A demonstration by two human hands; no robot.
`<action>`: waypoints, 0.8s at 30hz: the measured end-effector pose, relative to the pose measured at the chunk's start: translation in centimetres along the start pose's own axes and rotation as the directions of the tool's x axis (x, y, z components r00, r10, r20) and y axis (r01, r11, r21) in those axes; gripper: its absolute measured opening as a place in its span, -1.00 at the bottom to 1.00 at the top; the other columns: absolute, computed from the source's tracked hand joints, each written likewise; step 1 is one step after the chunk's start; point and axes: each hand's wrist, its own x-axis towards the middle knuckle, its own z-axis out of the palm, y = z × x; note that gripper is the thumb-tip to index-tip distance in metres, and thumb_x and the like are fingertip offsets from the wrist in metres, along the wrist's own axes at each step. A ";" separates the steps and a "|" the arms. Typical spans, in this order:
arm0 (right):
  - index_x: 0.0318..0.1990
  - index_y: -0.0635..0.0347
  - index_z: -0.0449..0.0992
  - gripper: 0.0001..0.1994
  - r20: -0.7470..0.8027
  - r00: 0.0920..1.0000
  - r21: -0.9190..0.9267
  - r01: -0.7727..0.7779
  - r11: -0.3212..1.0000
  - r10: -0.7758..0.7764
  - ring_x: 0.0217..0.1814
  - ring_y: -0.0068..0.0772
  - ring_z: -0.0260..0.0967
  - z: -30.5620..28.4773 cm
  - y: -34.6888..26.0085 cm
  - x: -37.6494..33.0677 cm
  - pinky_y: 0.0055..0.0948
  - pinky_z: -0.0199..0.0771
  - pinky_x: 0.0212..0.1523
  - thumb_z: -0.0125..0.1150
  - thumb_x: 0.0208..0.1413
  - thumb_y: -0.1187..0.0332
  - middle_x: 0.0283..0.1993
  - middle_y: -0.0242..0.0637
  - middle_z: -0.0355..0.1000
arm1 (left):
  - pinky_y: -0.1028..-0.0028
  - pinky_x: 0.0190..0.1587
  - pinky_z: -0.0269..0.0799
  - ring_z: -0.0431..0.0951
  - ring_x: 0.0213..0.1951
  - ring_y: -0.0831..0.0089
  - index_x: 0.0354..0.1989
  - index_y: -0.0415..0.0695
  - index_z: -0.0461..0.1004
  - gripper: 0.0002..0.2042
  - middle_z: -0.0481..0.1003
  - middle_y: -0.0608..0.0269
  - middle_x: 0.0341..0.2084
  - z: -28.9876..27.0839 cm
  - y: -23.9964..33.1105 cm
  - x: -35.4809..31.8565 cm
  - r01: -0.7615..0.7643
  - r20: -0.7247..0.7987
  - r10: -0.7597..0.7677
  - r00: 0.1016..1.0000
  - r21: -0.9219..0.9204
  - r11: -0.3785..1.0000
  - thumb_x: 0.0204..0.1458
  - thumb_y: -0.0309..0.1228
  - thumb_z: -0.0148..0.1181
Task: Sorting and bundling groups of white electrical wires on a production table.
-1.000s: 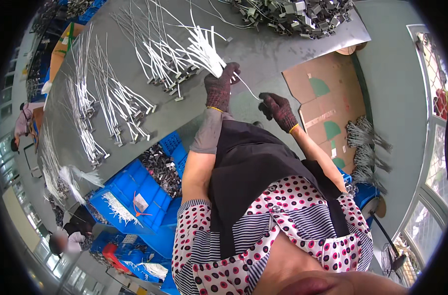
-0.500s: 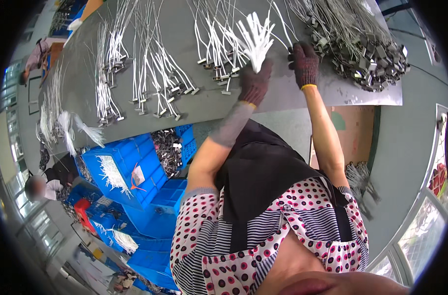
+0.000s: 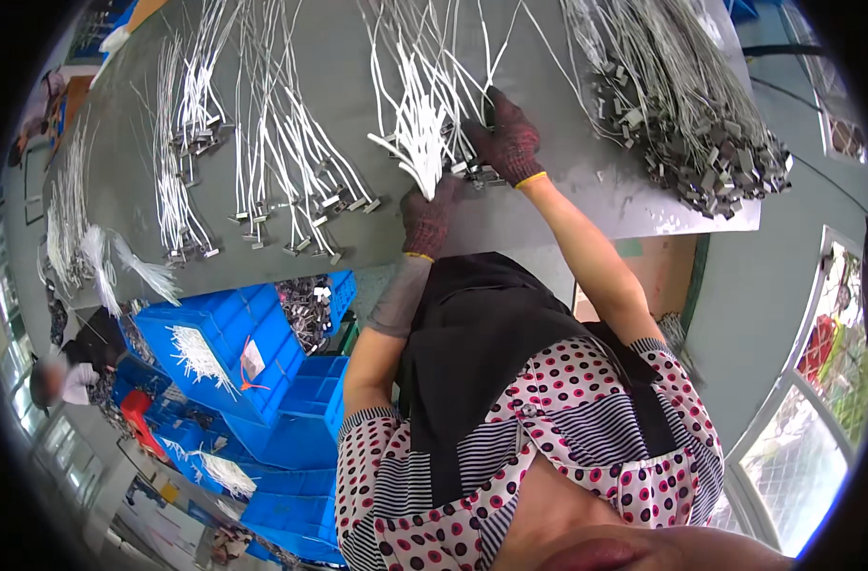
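Note:
My left hand, in a dark knitted glove, is closed around the lower end of a bundle of thin white sleeves, which fan out upward. Beside it, my right hand, gloved the same way, closes on the lower end of a wire with a white sleeve. Its fingers partly hide that end. Both hands are over the front of a grey table, at a group of sleeved wires with small metal-ended connectors, partly covered by the bundle and the hands.
More sleeved wires lie in groups to the left. A big heap of grey wires with dark connectors covers the table's right end. Blue crates stand below the table at left, some holding white sleeves. Another person is at far left.
My right hand has moved left from beside the heap, bringing the sleeved wire to the middle group. My left hand has shifted left and lower with the white bundle.

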 end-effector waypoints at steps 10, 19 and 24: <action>-0.03 0.11 0.42 -0.57 0.001 0.978 0.003 0.211 0.978 -0.211 -0.04 0.14 0.45 4.8 -7.7 13.4 -0.06 0.45 -0.05 0.22 0.04 0.05 -0.12 -0.08 0.53 | 0.29 -0.31 0.43 0.56 -0.47 0.39 -0.39 -0.27 0.64 -0.65 0.62 0.18 -0.51 -1.9 9.3 11.5 -0.148 -0.097 0.149 0.984 0.017 0.989 0.09 -0.15 0.25; -0.01 0.22 0.57 -0.73 0.323 0.775 0.067 0.554 0.830 -0.544 0.04 -0.09 0.50 1.3 -13.3 1.4 -0.29 0.47 0.05 0.15 0.23 0.30 0.01 -0.13 0.54 | 0.06 -0.03 0.45 0.57 -0.05 -0.01 0.00 -0.41 0.41 -0.16 0.58 -0.07 -0.19 -12.4 8.3 6.6 0.228 -0.473 -0.047 0.880 0.332 0.915 -0.12 0.25 0.30; -0.03 0.29 0.54 -0.74 0.501 0.674 0.373 0.397 0.839 -0.542 -0.04 -0.18 0.53 6.0 -9.7 -1.8 -0.30 0.46 0.01 0.16 0.23 0.32 -0.07 -0.06 0.54 | 0.39 -0.42 0.52 0.57 -0.53 0.43 -0.14 -0.20 0.58 -0.65 0.61 0.27 -0.48 -14.4 7.1 -5.2 -0.197 -0.180 0.232 0.956 0.194 0.961 0.12 -0.14 0.21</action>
